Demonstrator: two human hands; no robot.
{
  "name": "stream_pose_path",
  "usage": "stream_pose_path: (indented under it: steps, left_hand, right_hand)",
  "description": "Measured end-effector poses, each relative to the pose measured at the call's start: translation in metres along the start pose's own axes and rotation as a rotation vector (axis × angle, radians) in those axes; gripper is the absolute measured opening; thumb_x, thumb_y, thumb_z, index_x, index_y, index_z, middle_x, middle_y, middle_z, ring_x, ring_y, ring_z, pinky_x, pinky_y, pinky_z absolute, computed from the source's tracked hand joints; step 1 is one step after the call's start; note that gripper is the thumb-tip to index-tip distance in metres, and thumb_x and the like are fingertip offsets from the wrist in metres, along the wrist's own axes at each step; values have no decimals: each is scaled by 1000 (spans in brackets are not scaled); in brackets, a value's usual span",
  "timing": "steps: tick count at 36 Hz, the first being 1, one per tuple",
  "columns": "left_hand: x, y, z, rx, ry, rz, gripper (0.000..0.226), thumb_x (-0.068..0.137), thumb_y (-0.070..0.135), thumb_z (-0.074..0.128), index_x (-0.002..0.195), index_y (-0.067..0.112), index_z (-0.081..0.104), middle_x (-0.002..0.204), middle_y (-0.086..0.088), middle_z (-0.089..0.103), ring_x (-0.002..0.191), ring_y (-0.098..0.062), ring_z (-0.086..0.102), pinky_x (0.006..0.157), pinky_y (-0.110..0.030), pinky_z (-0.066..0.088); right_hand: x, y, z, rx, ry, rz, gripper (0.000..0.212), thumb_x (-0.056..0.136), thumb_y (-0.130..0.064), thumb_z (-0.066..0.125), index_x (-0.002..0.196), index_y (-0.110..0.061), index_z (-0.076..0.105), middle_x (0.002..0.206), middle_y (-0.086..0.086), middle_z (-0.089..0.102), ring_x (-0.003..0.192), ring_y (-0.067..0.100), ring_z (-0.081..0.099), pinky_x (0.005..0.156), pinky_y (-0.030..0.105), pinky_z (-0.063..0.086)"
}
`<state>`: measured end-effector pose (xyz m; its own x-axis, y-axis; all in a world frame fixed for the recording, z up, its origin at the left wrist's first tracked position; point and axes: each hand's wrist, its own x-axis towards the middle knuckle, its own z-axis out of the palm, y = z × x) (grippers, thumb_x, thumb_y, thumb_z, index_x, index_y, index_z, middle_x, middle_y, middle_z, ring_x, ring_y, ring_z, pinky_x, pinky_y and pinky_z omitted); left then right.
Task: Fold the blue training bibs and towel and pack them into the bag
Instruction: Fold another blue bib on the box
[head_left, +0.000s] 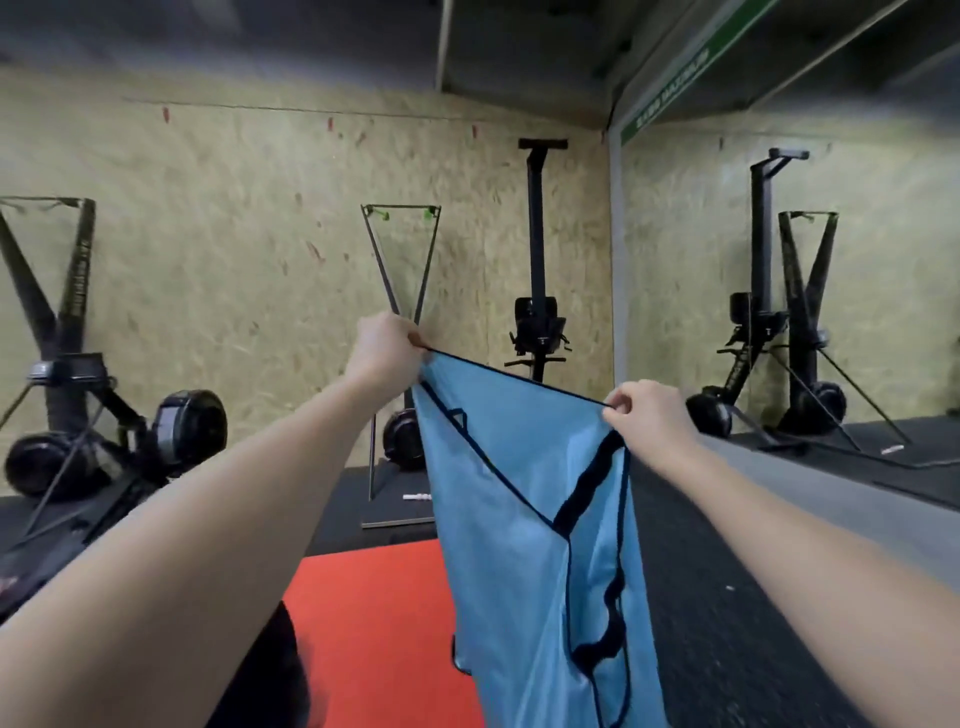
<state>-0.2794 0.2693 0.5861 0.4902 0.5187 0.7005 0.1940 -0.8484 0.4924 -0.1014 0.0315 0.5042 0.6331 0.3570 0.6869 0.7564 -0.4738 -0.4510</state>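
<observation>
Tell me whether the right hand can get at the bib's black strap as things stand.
Probably yes: the black strap hangs just below the right hand with nothing between, but that hand pinches the blue bib's top edge and must release first.

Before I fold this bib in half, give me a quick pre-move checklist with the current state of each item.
1. Left hand pinches a top corner of the blue bib: ok.
2. Right hand pinches the other top corner: ok.
3. Top edge taut between the hands: ok.
4. Bib hangs flat: not ok, black-trimmed edges are bunched on the right.
5. Bottom hem clear of the red mat: cannot tell, out of frame.
6. Bag within reach: cannot tell, not in view.
</observation>
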Motion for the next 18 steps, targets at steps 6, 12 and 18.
stream_pose_path:
  steps: [6,12,18]
  left_hand:
    - [15,-40,0,12,-86,2,4,80,0,74,80,3,77,73,0,69,71,-16,67,64,-21,56]
    - [37,-66,35,-59,-110,-30,4,84,11,77,87,12,79,83,-1,72,75,-9,67,61,-9,47]
    - [61,-67,83,-71,-79,-9,8,90,18,72,90,12,77,69,9,59,55,-3,45,54,-15,38]
  right_hand:
    - [16,13,26,194,-128,99,16,82,-31,81,85,-16,78,87,-2,72,82,11,64,72,25,45]
    - [45,23,36,304,-82,124,13,83,-31,80,80,-19,77,78,-5,72,71,8,64,58,19,44]
    - [66,31,38,382,-15,135,13,87,-31,77,85,-18,76,77,1,72,36,-2,51,37,16,39]
